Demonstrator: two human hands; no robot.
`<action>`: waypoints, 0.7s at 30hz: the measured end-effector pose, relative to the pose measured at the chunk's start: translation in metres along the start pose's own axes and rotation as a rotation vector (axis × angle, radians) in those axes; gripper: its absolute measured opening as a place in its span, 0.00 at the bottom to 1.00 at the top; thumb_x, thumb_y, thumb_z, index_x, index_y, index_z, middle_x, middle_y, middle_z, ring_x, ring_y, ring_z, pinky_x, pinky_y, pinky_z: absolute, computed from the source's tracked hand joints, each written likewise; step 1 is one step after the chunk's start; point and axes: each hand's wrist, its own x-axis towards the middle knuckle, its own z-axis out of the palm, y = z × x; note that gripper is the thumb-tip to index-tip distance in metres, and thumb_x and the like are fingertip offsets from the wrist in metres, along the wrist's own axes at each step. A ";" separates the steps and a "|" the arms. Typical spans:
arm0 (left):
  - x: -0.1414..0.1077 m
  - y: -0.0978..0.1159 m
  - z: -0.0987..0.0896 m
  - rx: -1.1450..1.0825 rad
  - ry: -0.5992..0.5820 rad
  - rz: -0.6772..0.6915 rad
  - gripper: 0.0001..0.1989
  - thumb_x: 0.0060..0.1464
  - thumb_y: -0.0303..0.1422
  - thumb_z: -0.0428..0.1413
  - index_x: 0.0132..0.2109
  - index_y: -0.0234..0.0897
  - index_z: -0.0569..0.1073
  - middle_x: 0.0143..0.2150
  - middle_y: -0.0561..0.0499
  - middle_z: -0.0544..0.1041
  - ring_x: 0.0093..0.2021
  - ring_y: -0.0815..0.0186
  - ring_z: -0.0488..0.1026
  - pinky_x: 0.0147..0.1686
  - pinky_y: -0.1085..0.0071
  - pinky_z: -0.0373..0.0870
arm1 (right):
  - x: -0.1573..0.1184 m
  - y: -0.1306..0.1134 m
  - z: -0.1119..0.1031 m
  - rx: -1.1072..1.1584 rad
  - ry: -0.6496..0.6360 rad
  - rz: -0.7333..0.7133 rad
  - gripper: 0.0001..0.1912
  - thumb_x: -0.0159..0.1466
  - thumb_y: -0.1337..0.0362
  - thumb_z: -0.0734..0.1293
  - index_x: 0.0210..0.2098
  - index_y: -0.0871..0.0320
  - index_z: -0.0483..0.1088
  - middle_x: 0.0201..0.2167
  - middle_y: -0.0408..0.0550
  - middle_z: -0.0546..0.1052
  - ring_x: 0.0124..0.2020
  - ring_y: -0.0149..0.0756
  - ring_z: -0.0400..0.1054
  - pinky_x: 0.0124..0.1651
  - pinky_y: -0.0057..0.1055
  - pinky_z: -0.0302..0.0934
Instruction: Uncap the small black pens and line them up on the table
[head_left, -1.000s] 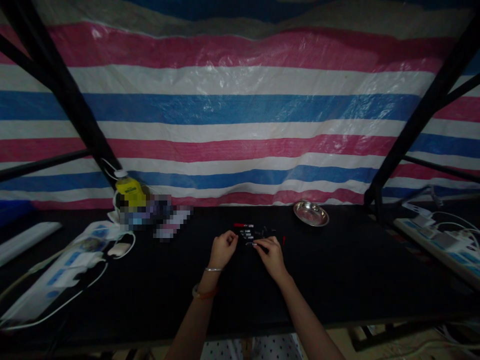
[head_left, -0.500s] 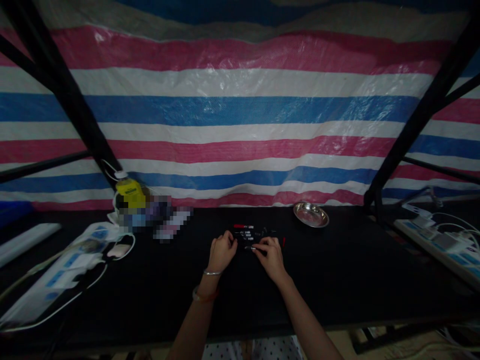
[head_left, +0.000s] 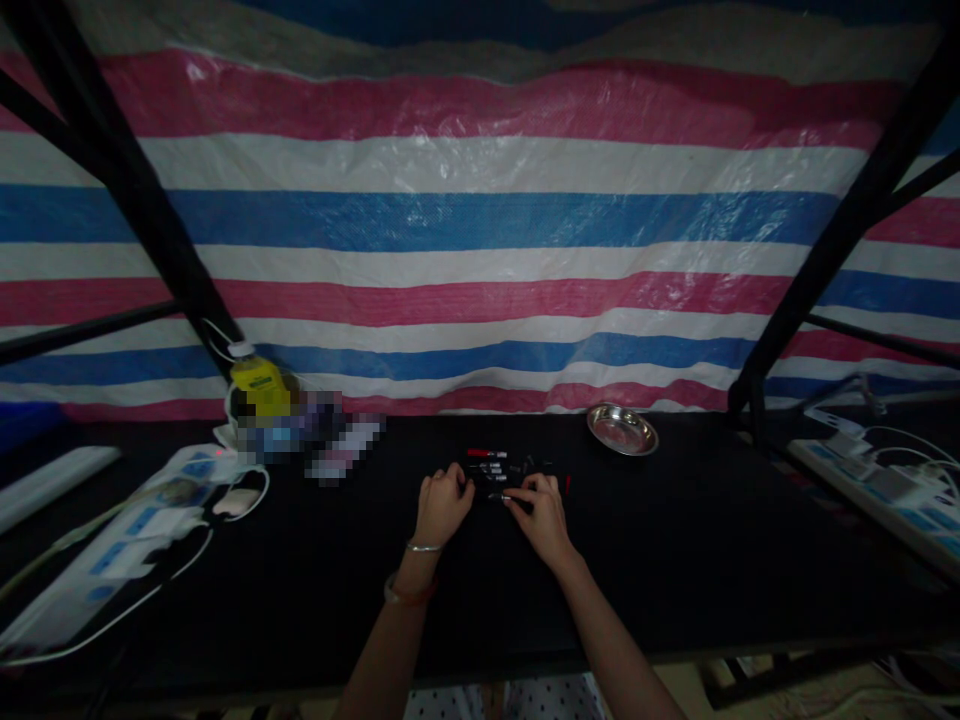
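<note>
My right hand (head_left: pixel 541 510) pinches the right end of a dark marker pen (head_left: pixel 496 497) between thumb and fingertips, low over the black table. To its left, my left hand (head_left: pixel 444 503) has its fingers curled and pressed together near the pen's left end. What those fingers hold, if anything, is lost against the dark surface. Just beyond the hands, several black marker pens (head_left: pixel 491 468) with white print lie side by side. A red marker pen (head_left: pixel 486 454) is at the far side of this group. Small dark pieces (head_left: pixel 527 465) lie to their right, partly behind my right hand.
A round metal dish (head_left: pixel 622 430) stands at the back right of the black table (head_left: pixel 675 560). On the left are a yellow bottle (head_left: pixel 259 383), a power strip (head_left: pixel 127 545) and white cables. Another power strip (head_left: pixel 892 495) with plugs lies at the right edge.
Almost nothing differs. My right hand has shifted very slightly left with the marker pen, and my left hand stays in place.
</note>
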 end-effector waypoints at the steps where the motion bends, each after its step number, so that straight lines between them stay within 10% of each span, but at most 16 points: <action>1: 0.000 0.000 0.000 0.005 0.000 0.003 0.07 0.54 0.35 0.47 0.32 0.38 0.65 0.26 0.51 0.71 0.33 0.62 0.70 0.34 0.68 0.57 | 0.000 0.000 0.000 -0.003 -0.002 0.001 0.09 0.57 0.64 0.67 0.37 0.48 0.77 0.34 0.48 0.69 0.39 0.40 0.62 0.42 0.36 0.60; 21: 0.000 -0.001 0.000 0.077 0.018 -0.014 0.08 0.54 0.37 0.47 0.32 0.39 0.65 0.26 0.51 0.71 0.34 0.60 0.70 0.34 0.67 0.55 | 0.000 -0.002 -0.001 -0.017 -0.003 -0.004 0.09 0.57 0.64 0.68 0.37 0.47 0.77 0.32 0.48 0.68 0.38 0.39 0.61 0.41 0.35 0.60</action>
